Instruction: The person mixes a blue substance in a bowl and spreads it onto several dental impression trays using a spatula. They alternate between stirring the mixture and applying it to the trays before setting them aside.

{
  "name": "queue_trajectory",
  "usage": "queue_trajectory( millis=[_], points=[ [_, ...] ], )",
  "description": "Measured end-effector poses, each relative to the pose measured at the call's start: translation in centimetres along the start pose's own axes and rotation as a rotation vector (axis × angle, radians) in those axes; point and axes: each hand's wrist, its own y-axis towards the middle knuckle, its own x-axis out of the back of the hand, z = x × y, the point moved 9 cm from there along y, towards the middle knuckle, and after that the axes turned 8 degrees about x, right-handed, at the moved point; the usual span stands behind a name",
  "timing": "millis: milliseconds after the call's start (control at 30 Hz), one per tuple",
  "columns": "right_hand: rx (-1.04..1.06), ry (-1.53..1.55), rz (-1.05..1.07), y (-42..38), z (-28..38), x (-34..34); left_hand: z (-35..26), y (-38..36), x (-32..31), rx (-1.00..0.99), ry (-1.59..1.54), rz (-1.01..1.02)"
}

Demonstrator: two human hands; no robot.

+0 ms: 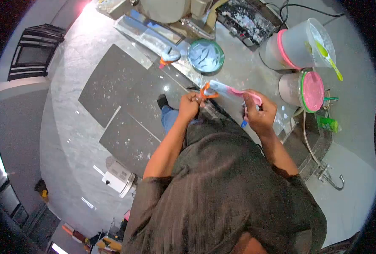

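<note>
Pinched in the fingers of my left hand [191, 106] is a small orange tray-like piece [209, 91]. My right hand [260, 112] is closed on a pink-handled spatula [228, 89], its blade coated with pale blue paste and touching or just over the orange piece. Below the right fingers a blue tip [243, 123] shows; what it belongs to is hidden. Beyond my hands a green bowl [220, 63] holds thick pale blue paste. Left of the bowl, at the counter edge, rests a second orange piece [166, 62] topped with a lump of the same paste.
On the right stand a large translucent bucket [270, 48] with a lime green spoon [329, 59] and a tub with a pink lid [312, 91]. A paste-splattered black device [251, 23] sits at the back. A tap [334, 182] and sink are at lower right.
</note>
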Motion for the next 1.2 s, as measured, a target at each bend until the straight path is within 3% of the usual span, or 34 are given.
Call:
queue_trajectory(
  millis=[100,200,267,400,700,800,867,900,967,1067,1200],
  points=[
    [-0.018,-0.015,-0.003,0.8,-0.3,0.1,-1.6,-0.2,-0.5,0.054,-0.003,-0.014],
    [0.084,-0.032,0.022,2.3,0.7,-0.6,-1.3,1.9,1.3,0.033,0.213,-0.132],
    [0.087,-0.151,0.014,1.5,1.3,-0.8,0.2,1.0,0.5,0.039,0.059,-0.053],
    [0.033,-0.2,0.043,1.9,-0.3,-2.5,0.4,1.0,0.3,0.036,0.011,-0.089],
    [0.334,-0.221,-0.038,1.8,1.4,-4.9,0.1,0.5,0.6,0.04,0.076,-0.136],
    [0.309,-0.247,0.04,2.1,0.4,-5.2,-0.3,0.8,0.6,0.061,-0.017,-0.158],
    [0.071,-0.132,-0.01,1.9,-1.5,-4.0,-0.2,0.6,0.5,0.086,0.006,-0.123],
    [0.071,-0.13,-0.008,1.9,-0.8,-3.4,-0.7,0.1,0.4,0.087,0.006,-0.125],
    [-0.144,0.041,-0.092,2.5,-0.3,-0.8,-3.7,-1.0,-1.2,-0.092,-0.068,-0.008],
    [-0.189,0.212,-0.202,3.2,1.5,2.3,-3.2,-1.0,-1.3,-0.018,-0.066,-0.004],
    [-0.2,0.21,-0.221,3.5,1.4,3.4,-0.2,0.9,-0.1,0.032,0.033,-0.01]
  ],
)
